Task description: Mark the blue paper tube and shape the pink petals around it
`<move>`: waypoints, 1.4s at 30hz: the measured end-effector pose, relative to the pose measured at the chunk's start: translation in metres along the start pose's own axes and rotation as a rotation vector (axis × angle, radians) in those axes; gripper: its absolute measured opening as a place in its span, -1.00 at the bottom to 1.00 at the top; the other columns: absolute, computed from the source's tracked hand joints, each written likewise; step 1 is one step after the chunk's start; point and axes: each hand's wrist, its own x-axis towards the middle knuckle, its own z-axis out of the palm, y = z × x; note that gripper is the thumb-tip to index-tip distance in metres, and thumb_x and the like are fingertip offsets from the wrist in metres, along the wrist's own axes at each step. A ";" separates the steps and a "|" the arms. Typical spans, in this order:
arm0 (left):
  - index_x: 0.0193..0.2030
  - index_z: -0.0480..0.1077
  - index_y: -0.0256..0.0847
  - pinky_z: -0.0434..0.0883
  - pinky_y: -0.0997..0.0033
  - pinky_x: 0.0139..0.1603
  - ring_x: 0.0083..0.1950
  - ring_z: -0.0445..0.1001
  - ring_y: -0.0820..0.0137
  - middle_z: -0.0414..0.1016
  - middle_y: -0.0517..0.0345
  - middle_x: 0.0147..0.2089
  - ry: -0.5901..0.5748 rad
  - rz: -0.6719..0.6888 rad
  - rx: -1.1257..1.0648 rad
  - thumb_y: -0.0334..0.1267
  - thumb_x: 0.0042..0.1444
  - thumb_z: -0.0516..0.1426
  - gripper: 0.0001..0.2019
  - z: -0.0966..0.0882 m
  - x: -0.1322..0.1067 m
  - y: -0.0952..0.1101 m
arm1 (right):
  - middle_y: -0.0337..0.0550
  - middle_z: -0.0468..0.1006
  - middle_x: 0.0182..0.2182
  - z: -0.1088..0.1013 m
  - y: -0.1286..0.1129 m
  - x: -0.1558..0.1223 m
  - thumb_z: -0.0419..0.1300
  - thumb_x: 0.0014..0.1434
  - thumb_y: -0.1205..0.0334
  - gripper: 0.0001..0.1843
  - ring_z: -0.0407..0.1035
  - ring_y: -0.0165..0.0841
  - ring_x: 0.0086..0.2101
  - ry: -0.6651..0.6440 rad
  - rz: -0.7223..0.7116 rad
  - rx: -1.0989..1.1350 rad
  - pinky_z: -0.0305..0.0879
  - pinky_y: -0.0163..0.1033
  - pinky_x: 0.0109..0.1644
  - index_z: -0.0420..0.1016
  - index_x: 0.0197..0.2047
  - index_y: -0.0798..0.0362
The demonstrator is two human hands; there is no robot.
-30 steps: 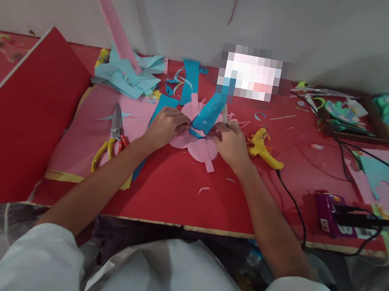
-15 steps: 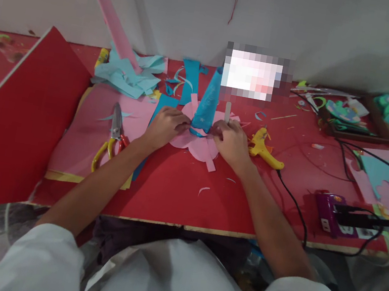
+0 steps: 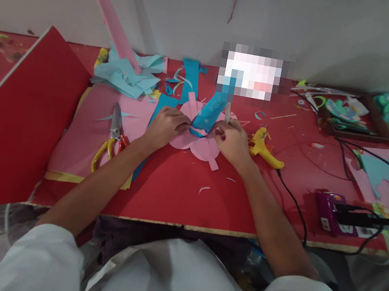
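A blue star-printed strip (image 3: pixel 209 114), looking like ribbon or thin paper, rises from the middle of a pink scalloped paper shape (image 3: pixel 200 152) on the table. My left hand (image 3: pixel 166 125) is closed, its fingertips pinching the strip's lower left edge. Across from it, my right hand (image 3: pixel 233 141) is closed with its fingertips at the strip's lower right side. A flat wooden craft stick (image 3: pixel 227 112) pokes up from between the right fingers. Pink paper tabs (image 3: pixel 192 99) stick out from the scalloped shape. My fingers hide the exact grip points.
Scissors (image 3: pixel 115 126) lie on pink sheets (image 3: pixel 86 121) at left, beside a raised red board (image 3: pixel 21 125). A yellow glue gun (image 3: pixel 265 148) sits right of my right hand, its cord trailing forward. A purple power box (image 3: pixel 329 214) and a scrap-filled tray (image 3: pixel 377 135) are farther right.
The upper part of the blue strip has leaned to the right, in front of the blurred bright patch. Both hands stay almost where they were.
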 end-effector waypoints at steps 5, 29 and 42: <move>-0.08 0.75 -0.16 0.54 0.06 0.16 -0.05 0.77 0.17 0.83 0.01 -0.10 0.007 0.015 0.005 -0.28 0.51 0.26 -0.82 0.000 0.000 -0.001 | 0.06 0.65 -0.05 -0.005 -0.002 0.001 0.20 0.30 0.45 -0.67 0.50 0.02 0.04 -0.071 -0.008 -0.039 0.44 -0.03 -0.03 0.67 0.01 -0.04; -0.08 0.74 -0.13 0.53 0.06 0.14 -0.08 0.75 0.18 0.83 0.03 -0.11 0.002 0.006 0.002 -0.23 0.52 0.26 -0.81 0.002 0.000 -0.002 | 0.03 0.73 -0.06 0.005 -0.001 0.005 0.27 0.34 0.39 -0.79 0.52 0.01 0.03 -0.034 0.008 0.043 0.49 0.06 0.14 0.69 -0.08 -0.06; -0.06 0.75 -0.17 0.53 -0.01 0.15 -0.05 0.77 0.11 0.83 -0.01 -0.09 -0.038 -0.022 0.025 -0.20 0.52 0.24 -0.78 0.000 0.001 0.002 | 0.02 0.76 0.04 0.007 0.000 0.004 0.20 0.37 0.37 -0.70 0.56 0.01 0.12 0.008 0.008 0.118 0.51 0.10 0.26 0.75 -0.01 -0.08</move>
